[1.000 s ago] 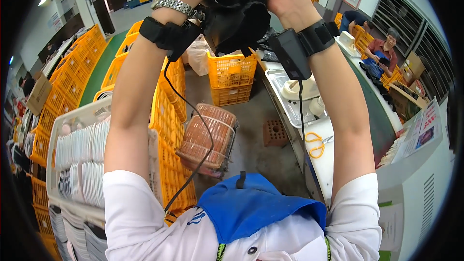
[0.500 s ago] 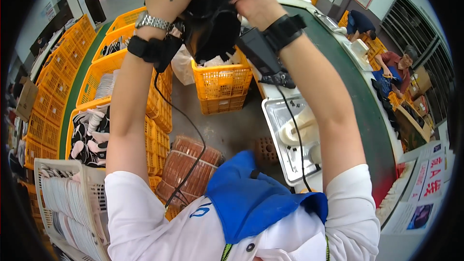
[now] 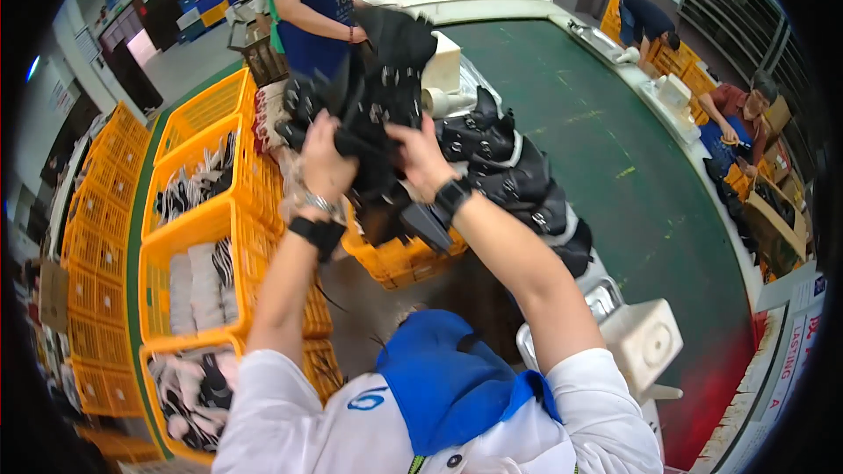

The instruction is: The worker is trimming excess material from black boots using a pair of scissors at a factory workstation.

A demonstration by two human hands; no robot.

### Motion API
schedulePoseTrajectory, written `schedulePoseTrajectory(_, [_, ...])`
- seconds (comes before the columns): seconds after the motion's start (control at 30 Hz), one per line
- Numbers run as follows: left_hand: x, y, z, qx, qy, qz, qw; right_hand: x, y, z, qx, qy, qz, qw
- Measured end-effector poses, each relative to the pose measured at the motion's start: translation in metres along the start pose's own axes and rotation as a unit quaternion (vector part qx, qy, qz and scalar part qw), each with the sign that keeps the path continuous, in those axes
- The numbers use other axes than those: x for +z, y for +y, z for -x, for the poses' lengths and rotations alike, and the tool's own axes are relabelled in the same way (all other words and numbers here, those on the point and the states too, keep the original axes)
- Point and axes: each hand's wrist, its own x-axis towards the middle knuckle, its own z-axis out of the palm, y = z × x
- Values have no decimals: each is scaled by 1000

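Observation:
Both my hands are raised in front of me, gripping a bundle of black shoe uppers (image 3: 369,96) with small white fittings. My left hand (image 3: 323,162) clasps the bundle's lower left side. My right hand (image 3: 421,156) holds its lower right part. The bundle hangs above a yellow crate (image 3: 399,259) that holds more black pieces. Further black uppers (image 3: 518,175) lie piled along the edge of the green table (image 3: 632,202) just right of my hands. Each wrist carries a black strap with a cable.
Yellow crates (image 3: 189,246) with black-and-white pieces stand in rows at the left. A person in a green shirt and blue apron (image 3: 312,0) stands beyond the bundle. Two more people work at the far right. A white machine part (image 3: 645,342) sits near my right elbow.
The view has swung from the floor and crates toward the green table. My hands stay shut on the black bundle, now lower in view, above the yellow crate.

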Motion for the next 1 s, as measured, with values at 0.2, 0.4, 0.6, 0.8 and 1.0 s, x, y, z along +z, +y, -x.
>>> schedulePoseTrajectory(0.2, [146, -122, 110, -152, -359, 15, 921, -128, 113, -69, 44, 202, 375, 903])
schedulePoseTrajectory(0.4, [156, -182, 143, -275, -520, 2, 809, -139, 133, -65, 59, 231, 649, 723])
schedulePoseTrajectory(0.6, [178, -154, 99, -662, -333, 461, 488, -126, 145, -65, 64, 240, 485, 839])
schedulePoseTrajectory(0.8, [197, -187, 82, -637, -193, 477, 574, -125, 156, -64, 30, 149, 518, 842])
schedulePoseTrajectory(1.0, [117, -107, 21, -405, -320, 522, 679, -92, 46, -28, 67, 21, 460, 885])
